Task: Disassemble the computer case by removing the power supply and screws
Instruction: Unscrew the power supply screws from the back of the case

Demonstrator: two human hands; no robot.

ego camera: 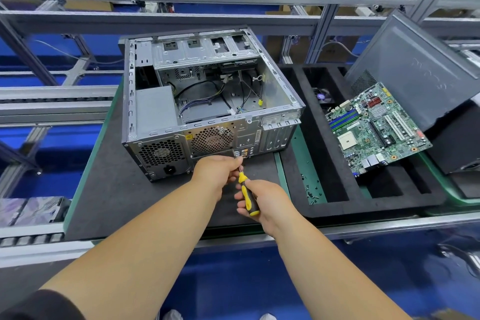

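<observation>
On the table, right hand fingers grip screwdriver handle, left hand fingers pinch its shaft, tip aimed up-forward at computer case rear panel.

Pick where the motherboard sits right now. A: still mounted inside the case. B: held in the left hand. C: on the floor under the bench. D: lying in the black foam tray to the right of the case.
D: the motherboard lies on the black foam tray, outside the computer case, whose floor holds only loose cables.
</observation>
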